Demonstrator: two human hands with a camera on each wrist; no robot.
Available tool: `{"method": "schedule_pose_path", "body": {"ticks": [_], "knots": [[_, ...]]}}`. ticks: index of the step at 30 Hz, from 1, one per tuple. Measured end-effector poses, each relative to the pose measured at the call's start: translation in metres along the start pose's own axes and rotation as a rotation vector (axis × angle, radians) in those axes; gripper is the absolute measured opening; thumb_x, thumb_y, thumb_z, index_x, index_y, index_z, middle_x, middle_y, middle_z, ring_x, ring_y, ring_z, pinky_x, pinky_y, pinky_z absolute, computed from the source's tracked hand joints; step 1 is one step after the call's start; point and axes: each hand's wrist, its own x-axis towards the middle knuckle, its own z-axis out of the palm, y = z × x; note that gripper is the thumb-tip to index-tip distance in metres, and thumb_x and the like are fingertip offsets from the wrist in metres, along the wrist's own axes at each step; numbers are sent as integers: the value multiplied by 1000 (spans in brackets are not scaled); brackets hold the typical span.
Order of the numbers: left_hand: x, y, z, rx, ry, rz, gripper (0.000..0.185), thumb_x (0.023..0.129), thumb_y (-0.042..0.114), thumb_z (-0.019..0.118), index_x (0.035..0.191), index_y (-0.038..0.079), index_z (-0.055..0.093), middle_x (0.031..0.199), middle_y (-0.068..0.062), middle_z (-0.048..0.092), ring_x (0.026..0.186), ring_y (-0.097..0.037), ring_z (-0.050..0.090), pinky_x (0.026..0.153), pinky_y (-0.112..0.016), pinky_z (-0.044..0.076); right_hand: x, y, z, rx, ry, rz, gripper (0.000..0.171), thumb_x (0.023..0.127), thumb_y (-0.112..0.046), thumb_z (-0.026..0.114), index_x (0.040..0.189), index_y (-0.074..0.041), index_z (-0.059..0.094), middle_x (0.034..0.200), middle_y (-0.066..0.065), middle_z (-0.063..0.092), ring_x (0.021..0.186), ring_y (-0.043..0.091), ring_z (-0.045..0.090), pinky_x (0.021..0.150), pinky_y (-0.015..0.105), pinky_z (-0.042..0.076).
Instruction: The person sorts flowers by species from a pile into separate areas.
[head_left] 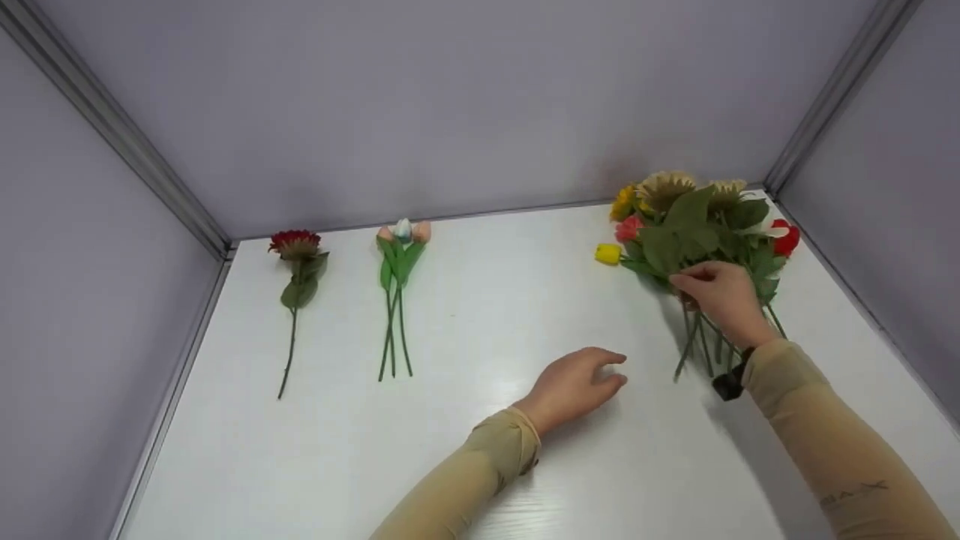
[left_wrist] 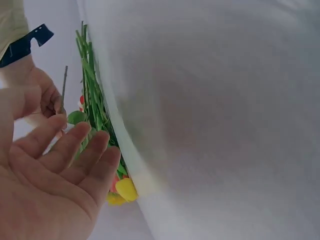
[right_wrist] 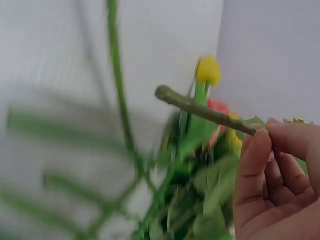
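My right hand (head_left: 726, 298) is over a bunch of mixed artificial flowers (head_left: 686, 232) at the right back of the white table. Between thumb and fingertips it pinches a brownish-green flower stem (right_wrist: 202, 110), whose cut end sticks out in the right wrist view. Which bloom tops that stem cannot be told among the leaves. The bunch shows cream, yellow, pink and red blooms, with a yellow tulip (head_left: 608, 253) jutting out to the left. Nearer the middle of the table, my left hand (head_left: 574, 386) holds nothing, its fingers loosely extended toward the bunch.
A single dark red flower (head_left: 295, 246) with a long stem lies at the table's left. Beside it lie 3 pale tulips (head_left: 403, 259) with crossing stems. Grey partition walls (head_left: 480, 105) border the table's back and sides.
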Motion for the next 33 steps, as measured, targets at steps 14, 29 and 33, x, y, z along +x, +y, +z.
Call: {"method": "schedule_pose_path", "body": {"ticks": [14, 29, 33], "knots": [[-19, -47, -30, -719, 181, -321, 32, 98, 21, 70, 123, 1, 72, 99, -4, 74, 86, -15, 71, 74, -29, 59, 2, -50, 126, 574, -182, 22, 44, 95, -24, 77, 123, 8, 65, 104, 14, 71, 90, 21, 70, 83, 34, 60], [-45, -74, -51, -920, 255, -384, 31, 96, 13, 73, 120, -6, 68, 101, -13, 75, 91, -24, 73, 82, -39, 61, -4, -82, 175, 688, -268, 8, 39, 94, -15, 77, 120, 11, 65, 104, 17, 73, 90, 23, 72, 85, 36, 60], [-46, -75, -53, -905, 278, -398, 27, 95, 12, 74, 116, -4, 68, 99, -13, 75, 90, -23, 73, 82, -40, 61, -4, -86, 180, 683, -275, 6, 37, 94, -15, 77, 119, 11, 67, 102, 16, 73, 88, 21, 72, 83, 36, 61]]}}
